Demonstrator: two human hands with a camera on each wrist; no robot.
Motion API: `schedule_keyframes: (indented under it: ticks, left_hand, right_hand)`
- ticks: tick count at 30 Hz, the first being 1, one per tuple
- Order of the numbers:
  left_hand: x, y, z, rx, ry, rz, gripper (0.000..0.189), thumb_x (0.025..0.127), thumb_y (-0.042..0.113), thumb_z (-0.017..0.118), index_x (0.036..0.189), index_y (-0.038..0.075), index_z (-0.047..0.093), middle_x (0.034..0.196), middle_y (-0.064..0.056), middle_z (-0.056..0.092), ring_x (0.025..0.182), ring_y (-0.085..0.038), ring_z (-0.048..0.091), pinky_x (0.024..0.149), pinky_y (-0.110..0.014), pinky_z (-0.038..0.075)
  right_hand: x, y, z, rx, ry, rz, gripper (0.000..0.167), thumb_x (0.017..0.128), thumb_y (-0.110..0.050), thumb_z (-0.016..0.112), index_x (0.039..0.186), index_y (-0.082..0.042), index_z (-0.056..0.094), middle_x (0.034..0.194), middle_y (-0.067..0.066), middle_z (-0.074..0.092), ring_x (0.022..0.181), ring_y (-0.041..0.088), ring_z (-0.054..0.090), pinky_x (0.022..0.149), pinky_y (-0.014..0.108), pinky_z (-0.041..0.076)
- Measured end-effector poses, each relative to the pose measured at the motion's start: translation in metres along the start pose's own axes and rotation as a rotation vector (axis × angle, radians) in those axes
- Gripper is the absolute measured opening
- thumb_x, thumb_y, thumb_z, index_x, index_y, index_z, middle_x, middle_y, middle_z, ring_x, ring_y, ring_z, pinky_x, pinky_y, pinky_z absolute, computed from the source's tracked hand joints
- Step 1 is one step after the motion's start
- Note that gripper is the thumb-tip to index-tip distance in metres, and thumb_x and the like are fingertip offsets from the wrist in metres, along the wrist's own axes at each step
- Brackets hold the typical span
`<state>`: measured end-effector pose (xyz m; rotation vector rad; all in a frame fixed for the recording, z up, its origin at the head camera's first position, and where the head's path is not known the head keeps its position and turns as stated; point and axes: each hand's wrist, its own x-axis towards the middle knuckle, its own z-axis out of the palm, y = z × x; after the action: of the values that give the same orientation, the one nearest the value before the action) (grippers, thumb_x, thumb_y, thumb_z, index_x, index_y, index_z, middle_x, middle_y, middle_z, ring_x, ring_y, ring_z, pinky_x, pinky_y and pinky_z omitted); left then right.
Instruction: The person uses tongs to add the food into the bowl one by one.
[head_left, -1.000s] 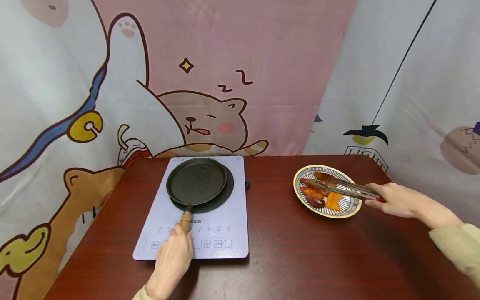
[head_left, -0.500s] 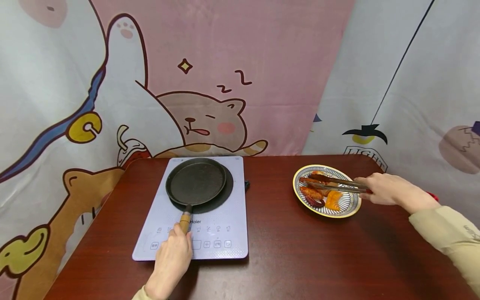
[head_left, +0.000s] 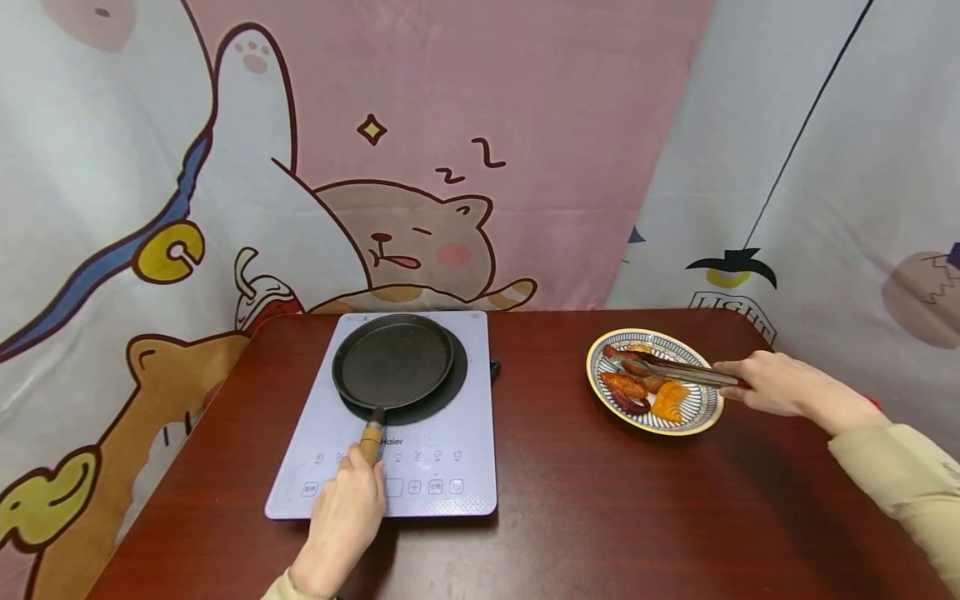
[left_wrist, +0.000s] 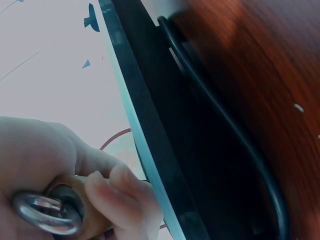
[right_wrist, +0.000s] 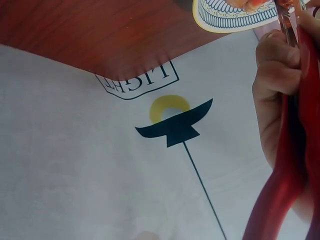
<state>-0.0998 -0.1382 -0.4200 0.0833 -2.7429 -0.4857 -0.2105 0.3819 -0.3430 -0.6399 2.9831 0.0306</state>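
Observation:
My left hand (head_left: 348, 500) grips the wooden handle (head_left: 371, 439) of a black frying pan (head_left: 393, 364) on a white induction cooker (head_left: 457, 433). In the left wrist view, fingers curl round that handle, near its metal hanging ring (left_wrist: 50, 215). My right hand (head_left: 783, 383) holds metal tongs (head_left: 693, 372) with red handles (right_wrist: 290, 165). Their tips are over a patterned plate (head_left: 708, 412), close together at a reddish-brown piece of food (head_left: 618, 353); whether they clamp it is hard to tell. A browned chicken wing (head_left: 624, 385), an orange slice (head_left: 667, 404) and a dark curled piece (head_left: 633, 406) lie there too.
Both the cooker and the plate stand on a dark red-brown wooden table (head_left: 555, 467). A black cord (left_wrist: 225, 115) runs beside the cooker in the left wrist view. A cartoon-printed cloth (head_left: 570, 150) hangs behind the table.
The tong tips have come closer together, and the reddish-brown piece now shows at them. My right hand has shifted slightly. The left hand and the pan have stayed in place.

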Motion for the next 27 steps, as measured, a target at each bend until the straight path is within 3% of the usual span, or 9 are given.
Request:
schedule_keyframes:
  ticks: [14,27]
  left_hand:
    - [0.0,0.0,-0.001,0.004,-0.016,-0.017,0.025,0.09,0.012,0.059,0.091,-0.008,0.043,0.071,-0.024,0.054,0.052,-0.044,0.058,0.045,-0.049,0.044]
    - [0.0,0.0,0.001,0.013,-0.002,-0.013,0.026,0.089,0.012,0.059,0.091,-0.009,0.044,0.071,-0.024,0.055,0.052,-0.045,0.058,0.044,-0.049,0.045]
  right_hand:
    - [0.0,0.0,-0.006,0.037,0.036,-0.003,0.04,0.084,-0.024,0.069,0.115,0.002,0.064,0.076,-0.005,0.065,0.063,0.008,0.049,0.06,0.033,0.044]
    - [0.026,-0.035,-0.023,0.12,0.037,-0.059,0.043,0.089,-0.023,0.065,0.122,0.003,0.061,0.063,-0.009,0.052,0.053,0.003,0.04,0.052,0.021,0.034]
